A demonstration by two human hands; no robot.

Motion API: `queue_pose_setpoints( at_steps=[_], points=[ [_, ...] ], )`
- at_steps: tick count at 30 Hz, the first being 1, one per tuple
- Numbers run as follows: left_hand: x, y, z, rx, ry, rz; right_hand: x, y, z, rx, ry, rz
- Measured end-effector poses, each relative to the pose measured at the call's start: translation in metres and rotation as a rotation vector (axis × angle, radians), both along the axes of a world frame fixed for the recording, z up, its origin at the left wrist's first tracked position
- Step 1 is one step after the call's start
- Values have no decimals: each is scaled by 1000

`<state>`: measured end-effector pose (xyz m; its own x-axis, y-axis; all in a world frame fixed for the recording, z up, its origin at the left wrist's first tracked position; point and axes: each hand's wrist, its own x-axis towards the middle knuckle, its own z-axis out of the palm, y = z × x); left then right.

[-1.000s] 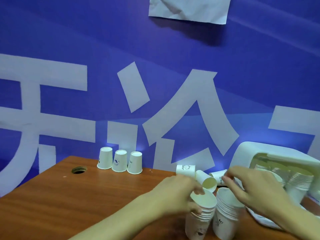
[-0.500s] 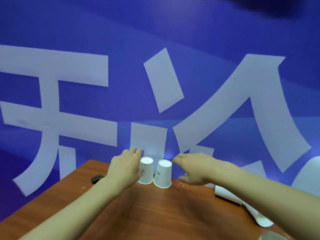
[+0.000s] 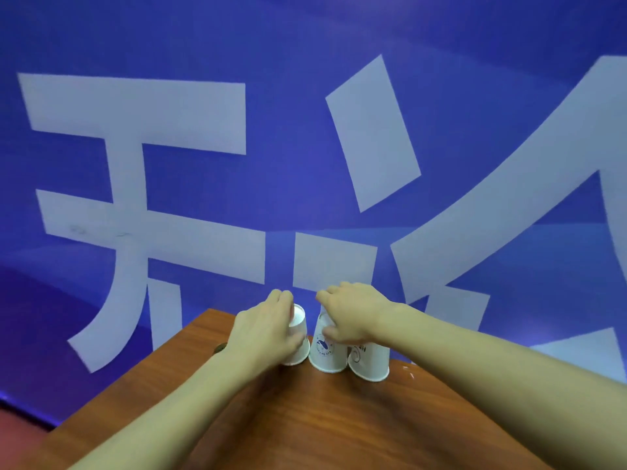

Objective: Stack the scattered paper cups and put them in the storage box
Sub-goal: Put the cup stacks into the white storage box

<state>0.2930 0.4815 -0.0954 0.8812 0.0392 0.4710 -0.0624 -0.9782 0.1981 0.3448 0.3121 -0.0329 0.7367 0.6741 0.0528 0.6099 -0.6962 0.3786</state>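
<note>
A dark round hole (image 3: 220,348) lies just left of the left hand (image 3: 268,330), partly hidden by it. The wood-grain table (image 3: 305,422) ends at a smooth blue banner (image 3: 203,205) with white characters. Three tapered paper cups stand inverted in a row. The left hand wraps the left cup (image 3: 299,334), and the right hand (image 3: 353,313) grips the middle cup (image 3: 325,352). The right cup (image 3: 370,363) is under its wrist.

L hand (image 3: 264,330) grips left cup (image 3: 298,318), R hand (image 3: 353,313) mid cup (image 3: 325,352).

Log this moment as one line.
left hand: grips left cup | right hand: grips middle cup | right cup: inverted beside it | all at table far edge
</note>
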Motion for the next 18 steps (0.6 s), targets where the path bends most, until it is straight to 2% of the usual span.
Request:
queue_pose_setpoints(
  at_steps=[3,6,8,13,15,18],
  points=[
    [-17,2,-2,13,-56,-9,3,11,-9,19,54,-46],
    [-38,7,-4,78,-2,-27,-3,16,-10,39,106,-62],
    [-50,7,-4,80,-1,-43,-11,12,-9,83,70,-28],
    [-77,13,-11,13,-219,-95,-55,-1,-22,103,-68,61],
    [-73,13,-19,-58,-150,-64,-63,-5,-25,110,-107,59],
    [-61,8,-27,-171,127,-68,-61,-9,-18,180,-39,13]
  ],
)
